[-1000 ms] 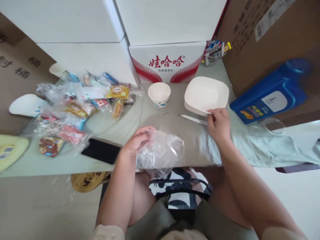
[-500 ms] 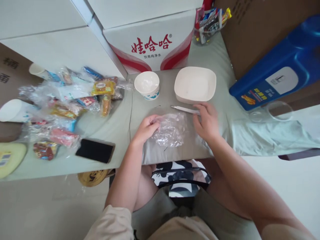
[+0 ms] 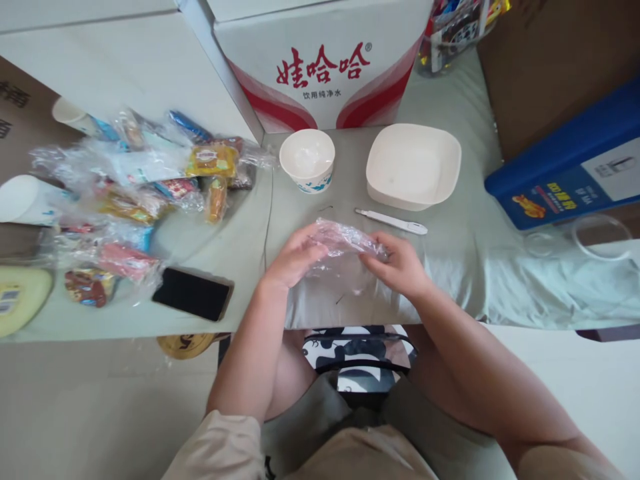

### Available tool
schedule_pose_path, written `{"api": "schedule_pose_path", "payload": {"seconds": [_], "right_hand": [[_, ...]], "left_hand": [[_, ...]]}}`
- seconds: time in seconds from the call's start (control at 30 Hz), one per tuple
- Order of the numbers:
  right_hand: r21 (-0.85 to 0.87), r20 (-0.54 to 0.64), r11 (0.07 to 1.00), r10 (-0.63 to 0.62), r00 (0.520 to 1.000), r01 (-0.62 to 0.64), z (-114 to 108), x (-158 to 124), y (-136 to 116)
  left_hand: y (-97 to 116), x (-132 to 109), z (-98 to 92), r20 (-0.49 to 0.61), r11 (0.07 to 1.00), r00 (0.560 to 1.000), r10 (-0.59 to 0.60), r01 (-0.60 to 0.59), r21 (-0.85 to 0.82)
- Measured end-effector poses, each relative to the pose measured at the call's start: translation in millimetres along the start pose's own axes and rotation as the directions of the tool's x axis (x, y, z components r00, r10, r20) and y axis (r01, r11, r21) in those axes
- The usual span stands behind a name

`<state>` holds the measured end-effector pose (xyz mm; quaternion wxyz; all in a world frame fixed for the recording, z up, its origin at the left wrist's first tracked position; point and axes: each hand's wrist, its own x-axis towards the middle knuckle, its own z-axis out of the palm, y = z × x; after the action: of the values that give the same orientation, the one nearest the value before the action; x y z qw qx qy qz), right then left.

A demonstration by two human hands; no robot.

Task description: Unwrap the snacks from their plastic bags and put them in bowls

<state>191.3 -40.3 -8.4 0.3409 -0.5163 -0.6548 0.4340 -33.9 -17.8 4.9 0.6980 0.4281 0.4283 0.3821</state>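
A crumpled clear plastic bag (image 3: 345,243) is held just above the grey-green table cloth (image 3: 450,267) between both my hands. My left hand (image 3: 295,257) pinches its left end with closed fingers. At the bag's right end my right hand (image 3: 397,263) grips it, fingers closed too. Just beyond them lies a white pen-like tool (image 3: 393,221). Farther back stand a small white paper bowl (image 3: 307,158) and a square cream dish (image 3: 413,167).
A heap of wrapped snacks (image 3: 150,193) in clear plastic covers the left side, with a black phone (image 3: 193,293) near the front edge. A red-and-white carton (image 3: 320,67) stands at the back. A blue container (image 3: 565,160) lies at the right. White paper cups (image 3: 25,200) lie far left.
My right hand left the square dish and came over to the plastic bag. Both hands now grip the bag, which has been gathered up off the cloth.
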Motion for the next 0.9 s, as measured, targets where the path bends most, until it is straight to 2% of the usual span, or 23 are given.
{"api": "schedule_pose_path", "payload": {"seconds": [0.1,0.13,0.17,0.23,0.3,0.33,0.4,0.5,0.63,0.7,0.73,0.77,0.83,0.87,0.9], "right_hand": [[0.206,-0.194,0.978,0.058,0.979,-0.017,1.0,0.8,2.4],[0.288,-0.224,0.957,0.087,0.971,-0.019,0.9,1.4,3.8],[0.362,-0.208,0.932,0.116,0.971,-0.033,0.6,2.0,4.9],[0.441,-0.041,0.888,0.165,0.985,-0.130,-0.3,3.0,6.1],[0.423,0.143,0.872,0.204,0.968,-0.246,-0.6,3.1,5.4],[0.403,0.179,0.872,0.224,0.958,-0.279,-0.2,2.8,4.6],[0.414,0.124,0.863,0.260,0.958,-0.288,1.6,2.3,2.6],[0.566,0.004,0.786,0.300,0.954,-0.249,4.5,2.8,0.0],[0.722,0.068,0.659,0.235,0.970,-0.211,1.6,5.3,0.4],[0.723,0.078,0.671,0.160,0.984,-0.167,-2.2,6.2,3.0],[0.687,0.049,0.717,0.120,0.992,-0.120,-4.0,6.4,4.5],[0.614,-0.002,0.787,0.074,0.997,-0.057,-5.3,6.4,5.8],[0.346,-0.116,0.935,-0.038,0.993,0.076,-6.0,5.8,6.7],[0.188,-0.155,0.974,-0.098,0.983,0.127,-5.2,5.4,6.2],[0.051,-0.179,0.986,-0.148,0.973,0.160,-3.8,4.8,5.0]], "left_hand": [[-2.7,2.1,0.8,-0.056,0.993,0.995,-0.088,0.092,0.068],[-3.7,2.6,1.2,-0.079,0.992,0.991,-0.109,0.114,0.060],[-4.7,2.9,1.5,-0.099,0.992,0.988,-0.121,0.124,0.032],[-5.9,2.8,1.6,-0.138,0.992,0.983,-0.123,0.120,-0.025],[-5.5,1.9,1.0,-0.159,0.991,0.978,-0.131,0.130,-0.014],[-4.6,1.1,0.6,-0.159,0.990,0.978,-0.134,0.138,0.008],[-1.5,-1.2,-0.2,-0.141,0.993,0.984,-0.111,0.117,0.034],[4.0,-4.5,-0.9,-0.110,0.999,0.994,-0.015,0.010,-0.043],[5.7,-0.5,-3.1,-0.121,0.994,0.993,0.011,-0.025,-0.110],[3.0,5.0,-5.4,-0.214,0.993,0.975,0.057,-0.078,-0.092],[1.3,7.4,-6.4,-0.301,0.988,0.946,0.122,-0.146,-0.059],[-0.4,9.1,-7.2,-0.402,0.973,0.891,0.214,-0.231,0.006],[-3.2,9.2,-7.0,-0.542,0.904,0.724,0.426,-0.368,0.218],[-4.4,7.7,-5.6,-0.548,0.862,0.666,0.507,-0.388,0.327],[-5.7,5.7,-3.4,-0.510,0.830,0.659,0.553,-0.379,0.410]]}}
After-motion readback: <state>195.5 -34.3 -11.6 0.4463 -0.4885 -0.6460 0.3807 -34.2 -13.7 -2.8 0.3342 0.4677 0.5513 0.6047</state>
